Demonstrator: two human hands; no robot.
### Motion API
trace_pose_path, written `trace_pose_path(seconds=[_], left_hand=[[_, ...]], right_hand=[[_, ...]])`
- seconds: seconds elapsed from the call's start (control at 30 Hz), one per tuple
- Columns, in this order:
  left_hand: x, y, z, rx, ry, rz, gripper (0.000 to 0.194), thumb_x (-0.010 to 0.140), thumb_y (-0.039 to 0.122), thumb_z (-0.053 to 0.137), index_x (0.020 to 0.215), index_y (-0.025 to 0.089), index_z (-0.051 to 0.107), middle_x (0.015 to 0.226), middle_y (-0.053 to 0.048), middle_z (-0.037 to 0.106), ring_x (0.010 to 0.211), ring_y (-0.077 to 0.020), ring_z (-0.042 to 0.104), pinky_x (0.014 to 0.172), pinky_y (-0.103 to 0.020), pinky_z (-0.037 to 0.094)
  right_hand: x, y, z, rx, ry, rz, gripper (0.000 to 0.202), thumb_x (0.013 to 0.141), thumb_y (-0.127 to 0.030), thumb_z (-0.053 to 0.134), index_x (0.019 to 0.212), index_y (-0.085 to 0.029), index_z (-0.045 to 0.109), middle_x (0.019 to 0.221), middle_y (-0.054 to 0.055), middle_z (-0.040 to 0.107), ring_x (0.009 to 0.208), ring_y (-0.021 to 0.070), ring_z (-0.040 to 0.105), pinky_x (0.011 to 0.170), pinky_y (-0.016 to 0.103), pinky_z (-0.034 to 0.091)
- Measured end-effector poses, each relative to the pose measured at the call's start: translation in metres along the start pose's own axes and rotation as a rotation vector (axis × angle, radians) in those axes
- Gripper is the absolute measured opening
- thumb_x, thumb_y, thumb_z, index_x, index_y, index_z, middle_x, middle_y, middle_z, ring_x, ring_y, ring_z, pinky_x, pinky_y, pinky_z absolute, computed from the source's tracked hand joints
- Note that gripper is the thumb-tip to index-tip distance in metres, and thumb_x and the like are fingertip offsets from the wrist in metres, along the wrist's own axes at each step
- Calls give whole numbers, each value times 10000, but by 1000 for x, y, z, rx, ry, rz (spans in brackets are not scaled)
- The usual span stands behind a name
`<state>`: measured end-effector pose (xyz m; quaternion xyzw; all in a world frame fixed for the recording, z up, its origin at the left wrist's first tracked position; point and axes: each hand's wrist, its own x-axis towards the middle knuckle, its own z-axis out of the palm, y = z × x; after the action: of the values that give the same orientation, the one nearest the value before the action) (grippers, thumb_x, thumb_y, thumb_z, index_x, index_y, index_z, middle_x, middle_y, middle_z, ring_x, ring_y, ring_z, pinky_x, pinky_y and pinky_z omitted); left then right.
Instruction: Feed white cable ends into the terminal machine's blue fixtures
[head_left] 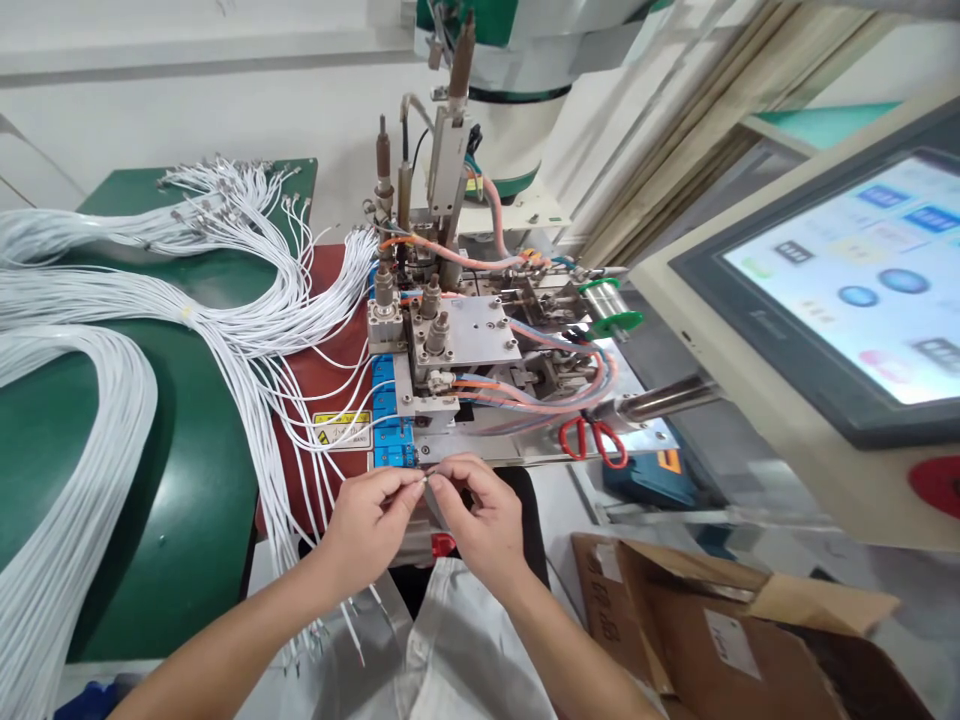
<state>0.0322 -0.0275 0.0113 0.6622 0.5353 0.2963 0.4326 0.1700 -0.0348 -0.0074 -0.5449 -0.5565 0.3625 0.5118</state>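
Observation:
My left hand (373,525) and my right hand (484,515) meet in front of the machine's near edge, fingertips pinched together. Between them is a small pale tip that looks like a white cable end (426,479), mostly covered by the fingers. Just beyond the fingertips is a row of blue blocks (388,430) along the machine's left side, with a few white cables running into it. A large bundle of white cables (262,345) lies to the left, some loose ends hanging down past my left forearm.
Behind my hands stands a metal machine (480,330) with hoses and a solder wire spool (606,305). Red-handled scissors (592,440) lie at its right edge. A touch screen (862,270) juts in from the right, above an open cardboard box (720,630). A green tabletop (180,480) holds more cables.

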Motion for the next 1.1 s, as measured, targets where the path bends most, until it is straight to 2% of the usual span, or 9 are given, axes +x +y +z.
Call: trace_pose_path(seconds=[0.17, 0.37, 0.57, 0.7, 0.83, 0.97, 1.1], left_hand=[[-1, -5, 2, -43, -15, -68, 260, 871, 301, 423, 820, 160, 635, 600, 16, 573, 537, -97, 507, 531, -193, 403], [-4, -7, 3, -57, -3, -111, 265, 874, 314, 414, 818, 146, 611, 672, -1, 585, 579, -102, 497, 552, -199, 406], [-5, -8, 7, -162, 24, -135, 234, 856, 309, 460, 898, 166, 641, 811, -24, 650, 740, -141, 590, 693, -231, 471], [-5, -11, 11, -278, 86, -163, 228, 843, 321, 490, 899, 161, 642, 824, -33, 661, 759, -154, 613, 713, -248, 493], [-5, -9, 10, -337, 96, -184, 212, 831, 316, 511, 861, 151, 639, 798, -32, 663, 733, -146, 612, 694, -239, 502], [-3, -5, 7, -337, 72, -183, 195, 829, 301, 517, 844, 152, 641, 805, -27, 661, 742, -132, 604, 698, -213, 492], [-3, -7, 7, -350, 59, -184, 195, 827, 302, 520, 861, 152, 640, 816, -32, 660, 753, -136, 598, 709, -223, 492]], right_hand=[[-1, 0, 8, 7, 45, 28, 122, 759, -169, 547, 641, -180, 572, 654, 4, 561, 624, 128, 540, 588, 247, 438], [-1, 3, 14, 46, 46, 31, 126, 764, -183, 538, 638, -180, 551, 654, 4, 551, 610, 125, 535, 571, 243, 441], [0, 1, 14, -81, 105, -52, 129, 759, -170, 530, 630, -180, 535, 648, 12, 552, 619, 133, 534, 585, 255, 434], [-1, 2, 18, -74, 139, -51, 142, 755, -165, 530, 615, -187, 518, 630, 3, 543, 606, 131, 528, 579, 256, 437], [-1, 7, 18, -16, 127, -47, 121, 754, -161, 531, 637, -187, 534, 657, 6, 549, 633, 136, 541, 598, 264, 450], [2, 10, 14, 103, 96, 23, 36, 759, -184, 561, 739, -184, 591, 724, 20, 573, 681, 143, 561, 618, 271, 462], [3, 8, 14, 143, 47, 60, 82, 758, -177, 567, 677, -185, 577, 681, 7, 555, 655, 135, 549, 614, 266, 455]])
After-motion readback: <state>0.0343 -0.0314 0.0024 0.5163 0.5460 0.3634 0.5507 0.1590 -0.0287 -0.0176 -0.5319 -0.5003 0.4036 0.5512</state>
